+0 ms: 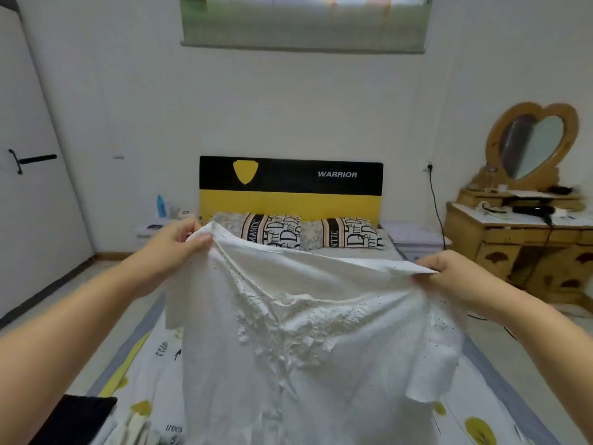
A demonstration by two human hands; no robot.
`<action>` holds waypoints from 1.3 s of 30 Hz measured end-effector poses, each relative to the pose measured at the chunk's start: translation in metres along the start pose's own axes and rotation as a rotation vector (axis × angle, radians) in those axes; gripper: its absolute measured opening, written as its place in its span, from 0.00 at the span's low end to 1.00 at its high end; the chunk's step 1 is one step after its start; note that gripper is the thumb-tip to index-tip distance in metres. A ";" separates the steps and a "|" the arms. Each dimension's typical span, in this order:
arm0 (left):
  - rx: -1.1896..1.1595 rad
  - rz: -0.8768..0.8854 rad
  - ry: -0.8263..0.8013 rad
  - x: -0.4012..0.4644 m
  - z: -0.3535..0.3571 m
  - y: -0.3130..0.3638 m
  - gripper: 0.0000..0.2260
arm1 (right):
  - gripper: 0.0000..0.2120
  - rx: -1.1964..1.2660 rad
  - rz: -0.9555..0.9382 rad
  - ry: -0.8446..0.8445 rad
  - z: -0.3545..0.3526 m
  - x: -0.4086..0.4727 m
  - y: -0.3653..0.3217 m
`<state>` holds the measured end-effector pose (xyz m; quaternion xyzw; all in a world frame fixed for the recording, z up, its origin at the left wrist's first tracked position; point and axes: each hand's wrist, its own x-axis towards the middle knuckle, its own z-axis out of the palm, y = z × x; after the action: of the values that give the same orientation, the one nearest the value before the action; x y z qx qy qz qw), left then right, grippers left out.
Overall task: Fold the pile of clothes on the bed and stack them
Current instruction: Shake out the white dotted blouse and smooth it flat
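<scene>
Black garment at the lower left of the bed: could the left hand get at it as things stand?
Probably not yet: the left hand grips the white shirt, as does the right hand. The black garment lies uncovered.

Soft, even indoor light, faint shadows; wide-angle bending at the edges, slight overall blur.

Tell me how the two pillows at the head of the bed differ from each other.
The left pillow lies nearer the middle of the headboard; the right pillow lies toward the right side. The held white shirt covers the left pillow's lower edge, while the right pillow shows in full. Both carry the same print: a black band and large black letters on a pale ground.
</scene>
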<state>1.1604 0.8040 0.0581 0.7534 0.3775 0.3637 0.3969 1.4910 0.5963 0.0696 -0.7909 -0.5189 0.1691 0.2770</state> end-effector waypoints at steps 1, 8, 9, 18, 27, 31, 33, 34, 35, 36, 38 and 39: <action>0.022 -0.003 0.019 -0.004 0.006 -0.007 0.08 | 0.12 -0.059 0.020 0.036 0.008 0.001 0.007; 0.266 -0.051 -0.101 -0.039 0.028 -0.034 0.08 | 0.11 -0.082 0.046 0.252 0.054 -0.021 0.039; 0.304 -0.083 -0.148 -0.044 0.027 -0.036 0.08 | 0.11 -0.093 0.041 0.225 0.058 -0.026 0.041; 0.317 -0.285 -0.414 -0.074 0.009 -0.026 0.10 | 0.15 -0.205 -0.044 0.060 0.043 -0.060 0.039; 0.404 -0.267 -0.236 -0.029 0.043 -0.051 0.11 | 0.11 -0.182 -0.030 -0.068 0.049 0.017 0.050; 0.539 -0.324 -0.259 -0.015 0.100 -0.143 0.17 | 0.15 -0.195 0.129 -0.252 0.131 0.063 0.098; 0.591 -0.373 -0.270 -0.013 0.128 -0.195 0.17 | 0.15 -0.216 0.198 -0.315 0.178 0.080 0.131; 0.598 -0.399 -0.267 -0.014 0.141 -0.220 0.17 | 0.16 -0.227 0.222 -0.331 0.200 0.086 0.146; 0.601 -0.417 -0.256 -0.015 0.155 -0.243 0.17 | 0.17 -0.236 0.240 -0.337 0.222 0.093 0.162; 0.602 -0.431 -0.245 -0.015 0.166 -0.265 0.18 | 0.17 -0.240 0.251 -0.338 0.243 0.098 0.178; 0.596 -0.454 -0.240 -0.016 0.185 -0.304 0.18 | 0.14 -0.252 0.250 -0.346 0.281 0.108 0.203; 0.589 -0.461 -0.246 -0.015 0.192 -0.320 0.18 | 0.09 -0.268 0.254 -0.337 0.299 0.113 0.214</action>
<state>1.2272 0.8572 -0.3060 0.7686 0.5746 0.0482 0.2772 1.5265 0.7122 -0.2955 -0.8400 -0.4720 0.2617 0.0558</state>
